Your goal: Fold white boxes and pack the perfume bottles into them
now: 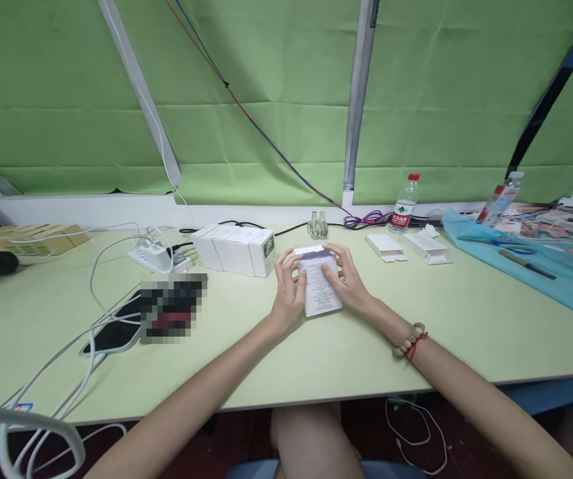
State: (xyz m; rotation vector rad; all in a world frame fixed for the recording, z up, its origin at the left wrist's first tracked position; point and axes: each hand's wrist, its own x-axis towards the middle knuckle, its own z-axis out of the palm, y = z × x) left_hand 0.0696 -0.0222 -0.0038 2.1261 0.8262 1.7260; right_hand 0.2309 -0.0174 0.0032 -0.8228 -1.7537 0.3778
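Note:
A small white box (322, 293) with rows of fine print on its face lies low over the table in front of me, a darker band near its far end. My left hand (289, 291) grips its left edge, thumb on the printed face. On the opposite side my right hand (349, 279) holds the box, with fingers curled over the far corner and the thumb on the face. Just beyond it stand small clear glass bottles (318, 226). A row of white boxes (234, 249) is to the left of my hands.
Two white cartons (386, 247) lie at the right, near a red-capped water bottle (403, 205). Blue cloth (506, 256) with a pen and clutter covers the far right. At left are a power strip (159, 258), white cables and a dark phone (117, 326).

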